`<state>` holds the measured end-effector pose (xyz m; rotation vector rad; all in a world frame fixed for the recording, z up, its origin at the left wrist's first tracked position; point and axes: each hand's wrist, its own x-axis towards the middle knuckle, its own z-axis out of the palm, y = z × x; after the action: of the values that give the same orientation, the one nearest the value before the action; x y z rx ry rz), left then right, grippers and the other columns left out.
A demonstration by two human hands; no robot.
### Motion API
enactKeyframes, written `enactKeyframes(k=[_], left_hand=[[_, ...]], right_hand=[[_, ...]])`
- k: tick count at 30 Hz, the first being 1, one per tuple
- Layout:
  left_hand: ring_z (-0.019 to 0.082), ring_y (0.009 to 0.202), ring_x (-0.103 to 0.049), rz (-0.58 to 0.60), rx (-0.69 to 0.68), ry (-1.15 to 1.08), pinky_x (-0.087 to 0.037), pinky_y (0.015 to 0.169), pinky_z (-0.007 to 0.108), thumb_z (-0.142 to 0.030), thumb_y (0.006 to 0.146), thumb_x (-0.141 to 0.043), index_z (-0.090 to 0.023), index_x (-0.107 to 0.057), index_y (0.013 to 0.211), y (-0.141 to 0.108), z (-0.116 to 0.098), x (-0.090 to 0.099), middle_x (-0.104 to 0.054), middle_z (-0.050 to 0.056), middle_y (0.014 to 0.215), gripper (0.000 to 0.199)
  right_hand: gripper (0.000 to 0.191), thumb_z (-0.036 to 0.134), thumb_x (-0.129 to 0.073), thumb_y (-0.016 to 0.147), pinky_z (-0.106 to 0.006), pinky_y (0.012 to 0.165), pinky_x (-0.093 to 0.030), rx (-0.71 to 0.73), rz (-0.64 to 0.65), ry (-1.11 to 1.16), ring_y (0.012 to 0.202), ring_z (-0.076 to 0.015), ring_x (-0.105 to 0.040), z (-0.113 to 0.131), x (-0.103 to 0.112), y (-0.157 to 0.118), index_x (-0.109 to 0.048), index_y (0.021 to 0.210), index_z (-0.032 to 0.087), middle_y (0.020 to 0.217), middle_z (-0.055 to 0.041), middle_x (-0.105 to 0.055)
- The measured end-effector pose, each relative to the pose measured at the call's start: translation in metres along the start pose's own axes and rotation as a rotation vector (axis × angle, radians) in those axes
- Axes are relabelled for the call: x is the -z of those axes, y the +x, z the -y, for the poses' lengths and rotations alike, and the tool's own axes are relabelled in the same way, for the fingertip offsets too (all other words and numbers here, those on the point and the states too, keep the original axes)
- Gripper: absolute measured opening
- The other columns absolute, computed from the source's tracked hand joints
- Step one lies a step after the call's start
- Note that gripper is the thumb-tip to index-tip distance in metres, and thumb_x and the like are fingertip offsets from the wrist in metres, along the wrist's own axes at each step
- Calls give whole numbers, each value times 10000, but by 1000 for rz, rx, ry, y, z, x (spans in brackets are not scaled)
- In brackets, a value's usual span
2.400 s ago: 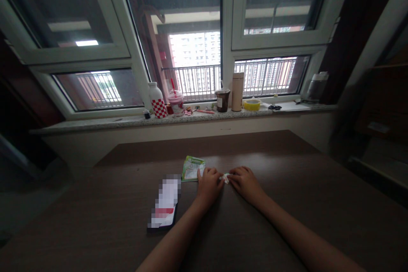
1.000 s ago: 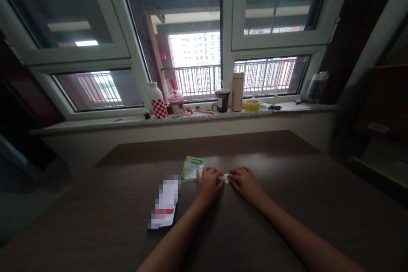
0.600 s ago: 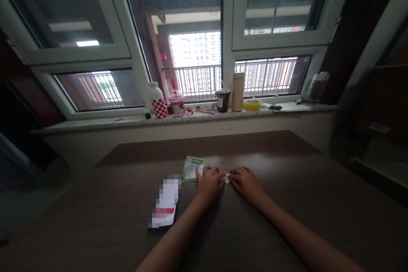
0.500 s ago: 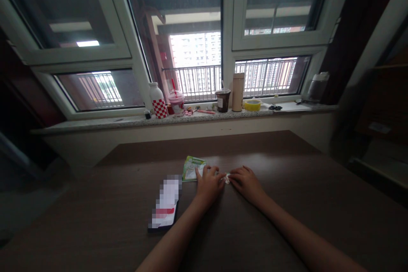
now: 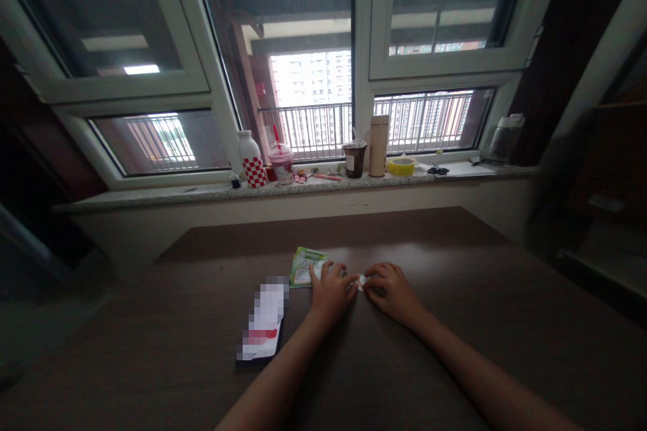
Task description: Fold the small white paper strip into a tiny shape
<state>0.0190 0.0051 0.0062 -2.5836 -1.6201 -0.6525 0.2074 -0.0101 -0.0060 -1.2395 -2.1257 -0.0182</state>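
On the brown table (image 5: pixel 176 323), my left hand (image 5: pixel 331 293) and my right hand (image 5: pixel 391 293) face each other, fingertips close together. Between them is a small crumpled white piece (image 5: pixel 360 282), perhaps paper or tissue; its kind is too small to make out. My left hand pinches its left side with the other fingers bent over the table. The curled fingertips of my right hand grip its right side. A flat green and white packet (image 5: pixel 302 271) lies just left of my left hand, partly covered by its fingers. Left of my left forearm rests a phone (image 5: pixel 265 323) with its screen blurred.
Behind the table runs a stone windowsill (image 5: pixel 212 194). On it stand a red-checked white bottle (image 5: pixel 251 158), a pink drink cup (image 5: pixel 281 165), a dark drink cup (image 5: pixel 354 160), a tan flask (image 5: pixel 378 148), yellow tape (image 5: pixel 401 167) and scissors (image 5: pixel 438 170).
The right hand's fingers have shifted slightly and bent more around the white piece. The left hand stays nearly still; packet and phone lie as before.
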Motion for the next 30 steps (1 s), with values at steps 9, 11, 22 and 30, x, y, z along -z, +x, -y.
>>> enactKeyframes(k=[9, 11, 22, 30], left_hand=[[315, 1269, -375, -2, -2, 1, -48, 1077, 723, -428, 895, -532, -425, -681, 1080, 0, 1, 0, -606, -2, 1232, 238], [313, 1267, -375, 4, 1, -2, -47, 1078, 721, -429, 897, -527, -423, -682, 1081, -1, 1, 0, -604, 2, 1230, 241], [316, 1266, -372, 0, 10, -19, -35, 1079, 719, -428, 899, -520, -428, -687, 1077, -1, 0, -1, -607, 9, 1216, 245], [311, 1267, -378, -9, 20, -6, -55, 1084, 704, -429, 880, -556, -437, -685, 1072, 0, 0, -1, -610, 3, 1204, 232]], right_hand=[[150, 165, -619, 778, -411, 951, -386, -28, 35, 29, 1004, -211, -558, 3, 3, 1, -730, 821, 256, 979, -34, -681], [146, 169, -617, 779, -405, 949, -392, -29, 46, 25, 1010, -210, -558, 4, 4, 1, -730, 815, 255, 979, -35, -679], [161, 171, -589, 809, -384, 927, -422, 14, -8, 69, 944, -194, -590, -2, 0, 0, -721, 867, 242, 936, -39, -695], [141, 177, -624, 800, -404, 953, -405, -4, 9, 53, 1019, -209, -556, 1, 2, -2, -733, 829, 261, 992, -33, -681]])
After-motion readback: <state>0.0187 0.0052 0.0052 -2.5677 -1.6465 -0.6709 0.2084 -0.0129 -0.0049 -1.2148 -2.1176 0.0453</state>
